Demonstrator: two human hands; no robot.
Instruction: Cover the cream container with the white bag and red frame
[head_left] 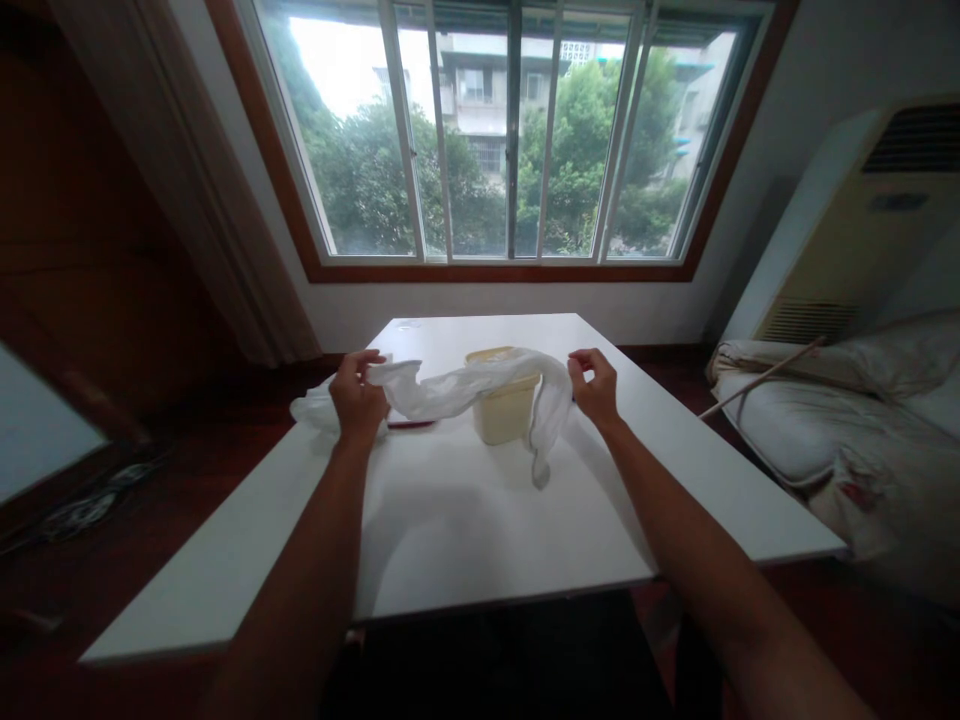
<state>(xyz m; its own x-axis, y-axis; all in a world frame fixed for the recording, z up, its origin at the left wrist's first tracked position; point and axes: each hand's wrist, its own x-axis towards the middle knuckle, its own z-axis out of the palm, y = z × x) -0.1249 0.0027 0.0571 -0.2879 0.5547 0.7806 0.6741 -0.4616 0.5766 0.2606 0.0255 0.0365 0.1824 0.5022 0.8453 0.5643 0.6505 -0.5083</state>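
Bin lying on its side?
No, the bin stands upright on the table, the white bag crossing its upper part in this view.

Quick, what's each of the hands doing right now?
Left hand: closed, pinching one end of the white plastic.
Right hand: curled beside the plastic's other end; whether it grips cannot be told.

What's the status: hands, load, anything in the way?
Left grip: holding one end of crumpled white plastic bag. Right grip: beside drooping opposite end, contact unclear. Bag crosses in front of pale-yellow boxy plastic bin, partly hiding it.
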